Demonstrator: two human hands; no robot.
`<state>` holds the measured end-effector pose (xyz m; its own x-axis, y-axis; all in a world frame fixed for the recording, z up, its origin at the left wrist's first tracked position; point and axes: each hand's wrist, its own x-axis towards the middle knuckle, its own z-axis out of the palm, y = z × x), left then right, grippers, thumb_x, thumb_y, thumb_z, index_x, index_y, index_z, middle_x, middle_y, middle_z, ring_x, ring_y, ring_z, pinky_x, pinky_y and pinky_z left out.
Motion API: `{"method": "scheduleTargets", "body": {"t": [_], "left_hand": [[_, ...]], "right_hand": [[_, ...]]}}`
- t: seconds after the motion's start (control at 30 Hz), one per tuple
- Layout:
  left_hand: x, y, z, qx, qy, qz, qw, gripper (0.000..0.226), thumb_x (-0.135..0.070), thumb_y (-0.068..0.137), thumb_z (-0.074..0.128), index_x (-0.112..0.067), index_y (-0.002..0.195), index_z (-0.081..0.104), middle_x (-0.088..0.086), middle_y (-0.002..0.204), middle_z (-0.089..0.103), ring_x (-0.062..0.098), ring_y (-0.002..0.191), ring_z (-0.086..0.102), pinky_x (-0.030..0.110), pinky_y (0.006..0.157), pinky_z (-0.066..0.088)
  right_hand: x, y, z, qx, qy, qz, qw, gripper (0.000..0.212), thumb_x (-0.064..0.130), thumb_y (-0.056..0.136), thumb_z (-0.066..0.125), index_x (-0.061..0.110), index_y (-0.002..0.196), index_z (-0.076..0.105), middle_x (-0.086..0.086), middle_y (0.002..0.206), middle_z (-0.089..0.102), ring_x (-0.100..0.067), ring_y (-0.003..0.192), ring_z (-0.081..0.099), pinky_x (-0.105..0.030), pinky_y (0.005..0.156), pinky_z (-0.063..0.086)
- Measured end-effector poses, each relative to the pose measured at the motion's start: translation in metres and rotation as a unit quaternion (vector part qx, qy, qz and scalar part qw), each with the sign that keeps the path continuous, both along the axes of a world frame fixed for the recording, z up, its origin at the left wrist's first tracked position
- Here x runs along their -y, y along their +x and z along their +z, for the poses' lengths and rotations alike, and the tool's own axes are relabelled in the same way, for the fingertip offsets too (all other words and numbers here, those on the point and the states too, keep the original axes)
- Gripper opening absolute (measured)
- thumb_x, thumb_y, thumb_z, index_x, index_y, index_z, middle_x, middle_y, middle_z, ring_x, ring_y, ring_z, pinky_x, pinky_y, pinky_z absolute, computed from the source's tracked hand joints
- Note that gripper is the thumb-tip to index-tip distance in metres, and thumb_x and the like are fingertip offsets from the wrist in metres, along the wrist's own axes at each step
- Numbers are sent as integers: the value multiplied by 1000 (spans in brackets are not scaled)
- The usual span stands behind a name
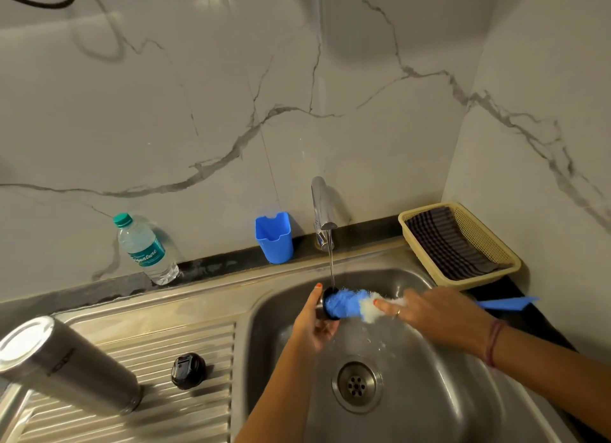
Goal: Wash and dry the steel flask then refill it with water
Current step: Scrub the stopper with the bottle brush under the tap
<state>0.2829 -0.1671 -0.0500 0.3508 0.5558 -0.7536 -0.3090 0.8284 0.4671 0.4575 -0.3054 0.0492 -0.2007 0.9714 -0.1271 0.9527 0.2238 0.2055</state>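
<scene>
The steel flask [66, 360] stands upside down on the ribbed drainboard at the left, apart from both hands. A black cap [188, 371] sits beside it. Over the sink [429, 393], my left hand [310, 326] grips a small steel and black lid [320, 306] under the running tap [322, 207]. The blue and white head of a bottle brush [344, 305] is pushed into that lid. My right hand [436, 313] holds the brush, index finger lying along the white bristles, and the blue handle sticks out to the right.
A plastic water bottle [145, 247] and a blue cup [274, 240] stand on the ledge by the wall. A beige basket [463, 211] with a dark striped cloth [453, 247] sits at the back right. The drain [356, 383] is open below my hands.
</scene>
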Motion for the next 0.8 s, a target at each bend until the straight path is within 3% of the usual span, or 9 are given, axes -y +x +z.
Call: {"method": "scheduleTargets", "body": {"t": [0.07, 0.17, 0.3, 0.37, 0.57, 0.63, 0.7, 0.77, 0.8], "left_hand": [[1, 0, 0, 14, -3, 2, 1000, 48, -31, 82, 79, 1, 114, 64, 21, 98, 74, 27, 87, 72, 32, 57, 60], [2, 8, 6, 35, 11, -16, 999, 41, -29, 86, 76, 2, 110, 64, 22, 103, 71, 29, 91, 70, 34, 73, 60], [-11, 6, 6, 9, 47, -7, 999, 47, -28, 81, 80, 3, 111, 63, 23, 109, 67, 34, 104, 68, 44, 95, 55], [-15, 0, 6, 11, 43, 1, 999, 52, -27, 78, 82, 5, 114, 62, 24, 112, 67, 34, 106, 68, 43, 91, 57], [-8, 8, 12, 13, 13, -39, 999, 41, -27, 84, 78, 4, 105, 63, 25, 111, 67, 32, 99, 69, 36, 76, 61], [-10, 7, 10, 3, 30, -44, 999, 42, -26, 83, 79, 4, 107, 63, 25, 109, 68, 33, 98, 69, 39, 81, 60], [-14, 2, 5, -12, 51, -36, 998, 47, -26, 81, 80, 4, 113, 63, 23, 107, 70, 33, 98, 70, 41, 84, 59], [-17, -3, 0, -7, 48, -16, 999, 52, -28, 80, 81, 2, 118, 62, 23, 108, 72, 33, 100, 71, 41, 82, 60], [-17, -5, -1, 0, 50, -15, 999, 53, -28, 81, 80, 2, 119, 62, 23, 110, 72, 33, 101, 71, 41, 80, 60]], "right_hand": [[-6, 10, 6, 26, 50, -10, 998, 69, 9, 80, 72, 30, 140, 45, -8, 72, 57, -10, 46, 37, -20, 36, 28], [-12, 0, -4, -32, 56, -45, 997, 60, 12, 99, 36, 34, 151, 15, -6, 96, 60, -15, 64, 48, -25, 49, 32], [-4, -9, -19, -130, 12, -85, 988, 50, 32, 103, 28, 35, 151, 14, -2, 102, 65, -13, 79, 63, -24, 63, 50], [-4, 0, -17, -104, 3, -95, 990, 51, 28, 103, 27, 36, 151, 11, -1, 101, 64, -11, 78, 62, -24, 65, 52], [-14, -3, -14, 15, 42, -78, 996, 62, 8, 99, 28, 32, 152, 7, -8, 99, 58, -17, 65, 48, -28, 49, 34], [-11, -11, -15, -62, 10, -119, 991, 52, 19, 102, 30, 33, 151, 15, -6, 103, 62, -14, 70, 51, -22, 54, 33], [-13, -9, -11, -202, -44, -174, 963, 41, 28, 101, 38, 29, 142, 39, -4, 108, 65, -15, 83, 59, -20, 62, 36], [-20, -3, -5, -340, -105, -228, 906, 33, 27, 100, 43, 19, 129, 56, -7, 108, 66, -16, 90, 61, -24, 71, 43], [-23, 0, -2, -405, -132, -269, 864, 31, 27, 99, 44, 15, 124, 59, -8, 101, 67, -15, 80, 62, -25, 69, 45]]}}
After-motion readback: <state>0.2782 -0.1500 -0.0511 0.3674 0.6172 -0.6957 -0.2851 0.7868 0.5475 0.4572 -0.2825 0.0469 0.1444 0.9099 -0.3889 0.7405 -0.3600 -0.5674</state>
